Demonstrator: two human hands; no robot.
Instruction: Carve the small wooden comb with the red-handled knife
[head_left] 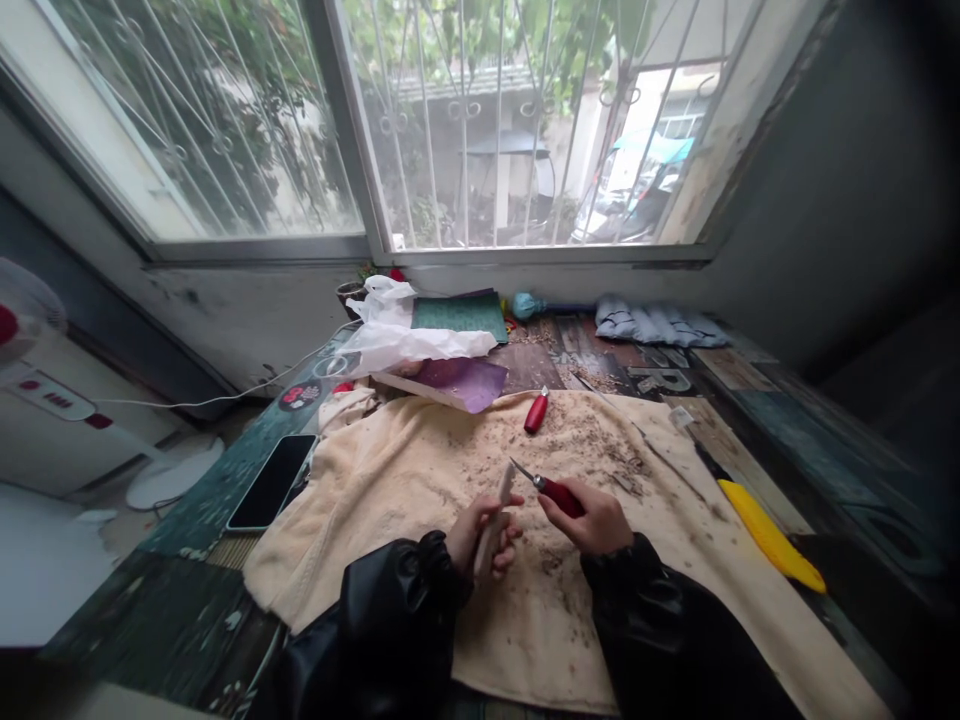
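A pale strip, apparently of wood (489, 540), is in the left hand (475, 528), above the towel (390, 490) spread over the middle of the table (180, 540) and reaching toward its near edge. The left fingers are curled round the strip's lower part, the grip closed but loose-looking, and the strip's far end sticks out past them. The right hand (596, 518) is closed round the red handle of a small knife (553, 490), its blade bare. The relation that matters is between the two long axes: the strip runs away from the person, toward the table's far edge and leaning slightly to the right, while the knife slants from the right hand toward the far left, so its tip comes in from the right at the strip's far end. Whether blade and strip touch or are just apart I cannot tell. The strip lies to the left of the right hand, which is the nearer hand to a second red-handled tool (535, 413), lying farther off on the towel with its metal end toward the far edge. Shavings (607, 445) litter the towel's right half; a yellow-handled tool (772, 535) lies toward the table's right edge, a phone (274, 482) near its left.
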